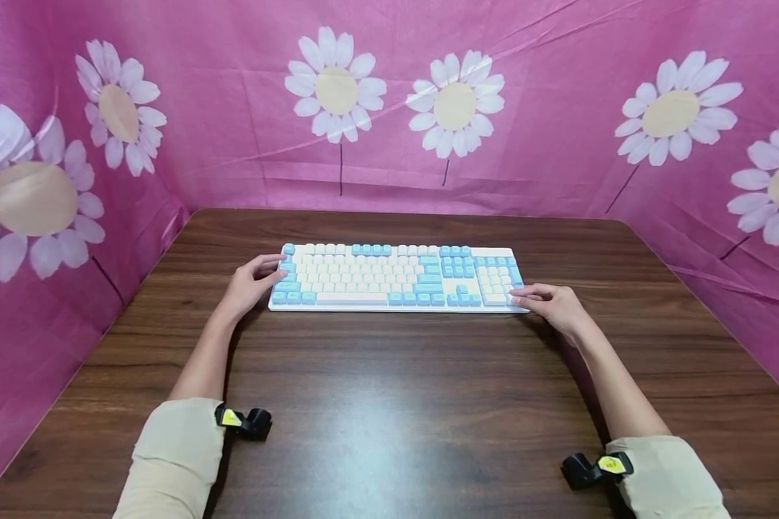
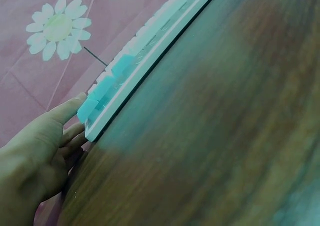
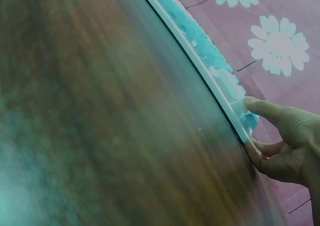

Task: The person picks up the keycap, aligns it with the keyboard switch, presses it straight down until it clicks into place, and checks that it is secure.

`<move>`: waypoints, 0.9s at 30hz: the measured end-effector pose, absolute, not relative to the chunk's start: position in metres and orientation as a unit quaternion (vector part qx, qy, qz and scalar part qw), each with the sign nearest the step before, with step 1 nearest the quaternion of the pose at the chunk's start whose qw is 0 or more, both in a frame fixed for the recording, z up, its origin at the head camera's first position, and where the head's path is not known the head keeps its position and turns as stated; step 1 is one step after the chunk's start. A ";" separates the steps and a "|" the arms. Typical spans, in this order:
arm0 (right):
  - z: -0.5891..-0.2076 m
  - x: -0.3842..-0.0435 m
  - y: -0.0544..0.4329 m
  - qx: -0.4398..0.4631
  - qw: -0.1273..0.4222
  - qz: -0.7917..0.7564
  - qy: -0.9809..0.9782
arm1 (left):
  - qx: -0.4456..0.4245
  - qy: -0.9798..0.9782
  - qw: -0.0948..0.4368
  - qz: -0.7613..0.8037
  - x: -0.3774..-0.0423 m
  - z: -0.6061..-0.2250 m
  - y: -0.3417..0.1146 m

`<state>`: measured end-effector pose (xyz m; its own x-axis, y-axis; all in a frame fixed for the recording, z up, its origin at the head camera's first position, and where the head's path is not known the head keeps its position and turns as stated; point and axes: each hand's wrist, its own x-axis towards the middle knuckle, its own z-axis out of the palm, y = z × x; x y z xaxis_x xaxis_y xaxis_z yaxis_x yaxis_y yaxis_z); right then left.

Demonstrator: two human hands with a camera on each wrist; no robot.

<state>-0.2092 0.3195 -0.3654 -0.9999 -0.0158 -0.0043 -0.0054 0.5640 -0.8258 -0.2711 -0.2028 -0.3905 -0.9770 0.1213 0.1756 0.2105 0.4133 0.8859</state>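
Observation:
A white keyboard point(image 1: 370, 297) with white and light-blue keys lies across the wooden table, its long side facing me. At its left end, my left hand point(image 1: 247, 285) grips the short edge; in the left wrist view the thumb sits by the blue corner keys point(image 2: 89, 109) and the other fingers curl lower, at the side. My right hand point(image 1: 556, 308) pinches the right end near the front corner. From the right wrist, its thumb rests on top by the number keys, with fingers at the keyboard's point(image 3: 230, 88) lower edge, partly hidden.
The brown wooden table point(image 1: 389, 389) reaches back to a pink cloth point(image 1: 227, 144) printed with white daisies, which also hangs along both sides. Black wrist cameras sit on the left sleeve point(image 1: 175, 447) and the right sleeve point(image 1: 665, 476).

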 end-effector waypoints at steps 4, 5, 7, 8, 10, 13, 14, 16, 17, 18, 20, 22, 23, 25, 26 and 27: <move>-0.364 -0.210 0.319 -0.001 0.004 -0.463 0.886 | -0.098 -0.832 0.039 -0.544 -0.267 -0.383 -0.200; -0.364 -0.210 0.319 0.000 0.004 -0.462 0.887 | -0.098 -0.831 0.039 -0.546 -0.265 -0.380 -0.199; -0.364 -0.211 0.319 0.003 0.003 -0.460 0.888 | -0.097 -0.827 0.036 -0.553 -0.259 -0.372 -0.196; -0.364 -0.211 0.319 0.004 0.003 -0.459 0.888 | -0.097 -0.826 0.035 -0.555 -0.256 -0.369 -0.194; -0.364 -0.212 0.319 0.008 0.005 -0.457 0.889 | -0.094 -0.826 0.033 -0.555 -0.251 -0.362 -0.191; -0.363 -0.213 0.319 0.011 0.009 -0.458 0.889 | -0.090 -0.831 0.032 -0.548 -0.246 -0.358 -0.188; -0.363 -0.214 0.319 0.012 0.010 -0.458 0.889 | -0.090 -0.832 0.032 -0.546 -0.245 -0.358 -0.187; -0.362 -0.214 0.319 0.012 0.013 -0.459 0.888 | -0.089 -0.832 0.032 -0.547 -0.245 -0.358 -0.187; -0.362 -0.214 0.320 0.012 0.015 -0.458 0.889 | -0.089 -0.831 0.033 -0.548 -0.245 -0.358 -0.187; -0.362 -0.214 0.320 0.012 0.016 -0.458 0.889 | -0.090 -0.830 0.033 -0.549 -0.245 -0.358 -0.187; -0.361 -0.214 0.320 0.014 0.020 -0.457 0.889 | -0.090 -0.829 0.033 -0.551 -0.245 -0.359 -0.187; -0.361 -0.213 0.319 0.018 0.023 -0.458 0.888 | -0.090 -0.829 0.031 -0.552 -0.246 -0.359 -0.187; -0.361 -0.213 0.319 0.019 0.024 -0.457 0.889 | -0.090 -0.829 0.031 -0.551 -0.246 -0.359 -0.187; -0.360 -0.212 0.319 0.019 0.027 -0.457 0.889 | -0.090 -0.829 0.030 -0.551 -0.247 -0.360 -0.187; -0.360 -0.211 0.319 0.018 0.028 -0.457 0.889 | -0.091 -0.830 0.030 -0.550 -0.248 -0.361 -0.188; -0.360 -0.211 0.319 0.017 0.027 -0.457 0.889 | -0.091 -0.829 0.030 -0.550 -0.251 -0.365 -0.190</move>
